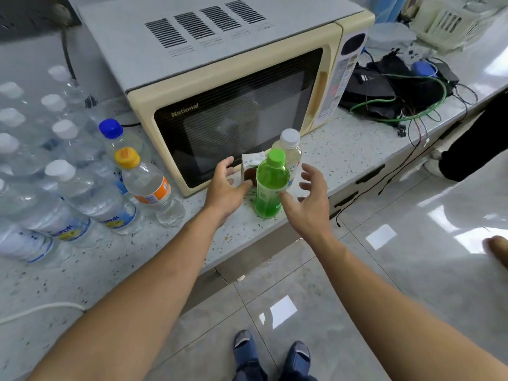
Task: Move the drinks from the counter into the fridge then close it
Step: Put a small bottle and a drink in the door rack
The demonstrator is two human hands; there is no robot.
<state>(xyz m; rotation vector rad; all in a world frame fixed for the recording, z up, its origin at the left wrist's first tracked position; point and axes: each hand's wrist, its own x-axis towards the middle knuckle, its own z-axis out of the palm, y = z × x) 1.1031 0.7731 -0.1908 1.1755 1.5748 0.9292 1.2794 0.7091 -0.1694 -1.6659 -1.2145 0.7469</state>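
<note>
A green bottle (270,188) with a green cap stands near the front edge of the speckled counter (343,149), in front of the microwave. Behind it are a pale bottle (292,149) with a white cap and a small carton (250,167). My left hand (226,185) hovers just left of the green bottle with spread fingers, touching nothing that I can see. My right hand (309,196) hovers just right of it, fingers relaxed and empty. A clear bottle with a yellow cap and orange label (149,185) and one with a blue cap (115,138) stand further left.
A cream microwave (233,86) fills the back of the counter. Several shrink-wrapped water bottles (49,174) crowd the left. Black pouches and green cables (398,89) lie at the right. Glossy floor tiles (384,270), my feet and another person's leg (472,144) are in view. No fridge is visible.
</note>
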